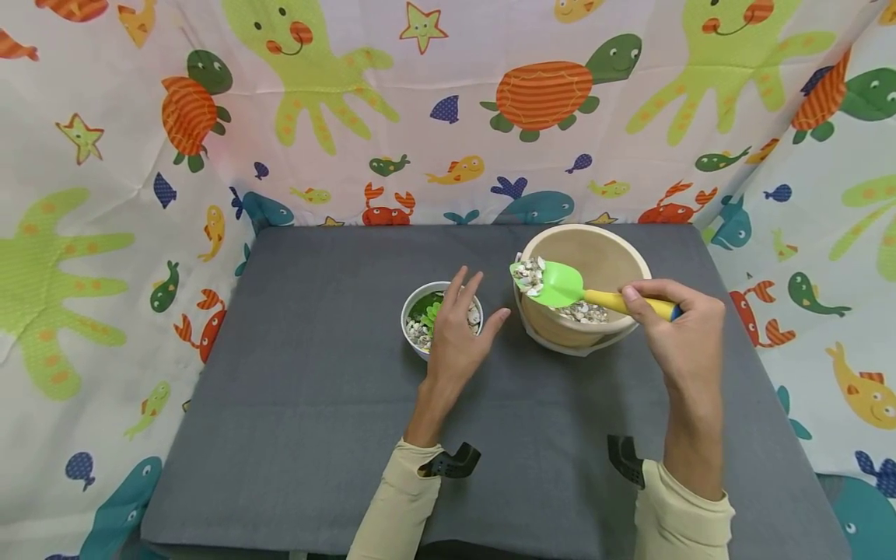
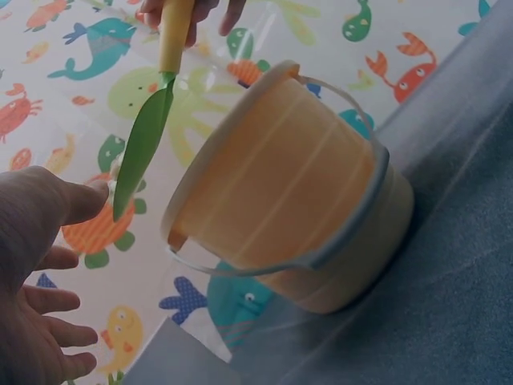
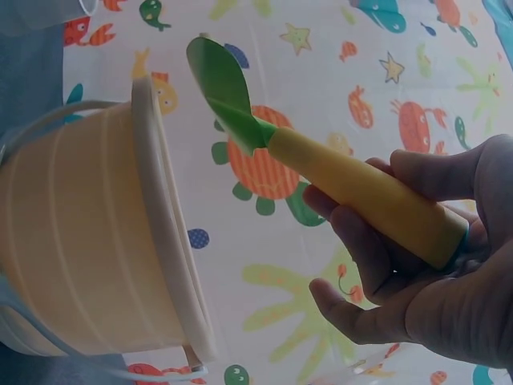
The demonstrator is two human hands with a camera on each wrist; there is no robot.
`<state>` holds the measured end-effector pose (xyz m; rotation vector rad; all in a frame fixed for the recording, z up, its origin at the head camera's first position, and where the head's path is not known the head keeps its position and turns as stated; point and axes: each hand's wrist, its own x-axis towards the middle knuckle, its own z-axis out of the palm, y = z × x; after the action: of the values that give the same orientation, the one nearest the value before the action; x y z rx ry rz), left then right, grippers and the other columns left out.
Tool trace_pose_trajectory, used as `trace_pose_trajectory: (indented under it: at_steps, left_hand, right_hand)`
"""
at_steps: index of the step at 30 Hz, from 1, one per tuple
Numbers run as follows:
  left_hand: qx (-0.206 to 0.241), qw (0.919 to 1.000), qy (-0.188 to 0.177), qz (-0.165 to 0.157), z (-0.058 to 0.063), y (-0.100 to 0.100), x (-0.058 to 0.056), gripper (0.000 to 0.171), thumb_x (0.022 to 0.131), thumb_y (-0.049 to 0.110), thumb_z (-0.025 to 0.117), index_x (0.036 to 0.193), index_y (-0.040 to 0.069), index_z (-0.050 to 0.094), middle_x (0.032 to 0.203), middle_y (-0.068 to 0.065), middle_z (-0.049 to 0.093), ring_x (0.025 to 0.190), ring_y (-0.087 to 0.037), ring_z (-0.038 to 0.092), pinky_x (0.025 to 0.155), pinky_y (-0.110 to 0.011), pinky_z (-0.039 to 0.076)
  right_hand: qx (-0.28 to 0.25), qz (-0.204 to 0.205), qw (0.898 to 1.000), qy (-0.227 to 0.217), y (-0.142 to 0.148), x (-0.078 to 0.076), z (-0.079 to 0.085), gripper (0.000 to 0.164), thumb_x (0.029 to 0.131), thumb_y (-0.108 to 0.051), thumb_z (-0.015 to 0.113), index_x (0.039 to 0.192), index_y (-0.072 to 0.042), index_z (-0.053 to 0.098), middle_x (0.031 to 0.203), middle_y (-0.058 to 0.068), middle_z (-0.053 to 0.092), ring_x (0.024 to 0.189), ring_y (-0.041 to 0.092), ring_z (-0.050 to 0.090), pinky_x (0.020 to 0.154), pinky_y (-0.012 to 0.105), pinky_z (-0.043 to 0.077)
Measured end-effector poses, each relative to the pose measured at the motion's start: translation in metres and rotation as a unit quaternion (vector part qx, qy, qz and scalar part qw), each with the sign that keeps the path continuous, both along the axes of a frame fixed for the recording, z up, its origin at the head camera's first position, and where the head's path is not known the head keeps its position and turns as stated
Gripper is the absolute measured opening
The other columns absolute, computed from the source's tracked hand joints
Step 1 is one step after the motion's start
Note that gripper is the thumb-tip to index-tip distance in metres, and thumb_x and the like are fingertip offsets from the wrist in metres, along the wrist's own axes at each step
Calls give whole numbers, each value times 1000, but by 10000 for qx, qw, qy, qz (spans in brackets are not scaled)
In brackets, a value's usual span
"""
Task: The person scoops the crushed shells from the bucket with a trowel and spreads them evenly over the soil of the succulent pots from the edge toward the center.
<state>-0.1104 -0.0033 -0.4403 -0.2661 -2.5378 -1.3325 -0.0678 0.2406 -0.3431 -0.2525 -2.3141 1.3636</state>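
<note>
My right hand (image 1: 682, 327) grips the yellow handle of a small toy trowel (image 1: 563, 285) with a green blade. Pale pebbles or shell bits (image 1: 530, 275) lie heaped on the blade. The trowel is held over the left rim of a cream bucket (image 1: 581, 330), which has more of these bits at its bottom. My left hand (image 1: 458, 334) has its fingers spread above the right side of a small white pot (image 1: 414, 302). Inside the pot are a green plant (image 1: 428, 313) and pale bits, partly hidden by that hand. Whether the hand touches the pot I cannot tell.
A grey cloth covers the table (image 1: 294, 435). Behind it and along both sides hangs a curtain (image 1: 336, 179) printed with sea animals. The bucket's light handle (image 2: 337, 233) hangs down round its outside.
</note>
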Motion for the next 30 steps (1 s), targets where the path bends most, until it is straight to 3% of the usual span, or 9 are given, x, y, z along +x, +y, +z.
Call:
trace_pose_trajectory:
  at_steps: [16, 23, 30]
  left_hand:
    - [237, 9995, 91, 203, -6, -7, 2, 66, 92, 34, 82, 148, 8, 59, 163, -16, 46, 147, -35, 52, 116, -52, 49]
    - [239, 9985, 253, 423, -11, -16, 6, 64, 91, 32, 83, 146, 8, 61, 162, -17, 47, 147, -34, 51, 114, -51, 51]
    - [280, 9974, 183, 640, -14, -22, 10, 63, 90, 30, 84, 145, 9, 62, 162, -17, 47, 149, -36, 49, 118, -54, 47]
  right_hand:
    - [-62, 220, 9997, -119, -8, -4, -3, 17, 94, -7, 76, 105, 5, 81, 83, -31, 65, 83, 9, 56, 69, 12, 47]
    - [-104, 386, 9991, -144, -18, -4, -3, 16, 94, -8, 77, 101, 5, 81, 83, -28, 65, 81, 9, 57, 67, 13, 46]
    - [-137, 506, 9986, -104, -26, -6, -4, 15, 93, -8, 78, 101, 5, 81, 82, -28, 65, 80, 6, 59, 68, 11, 47]
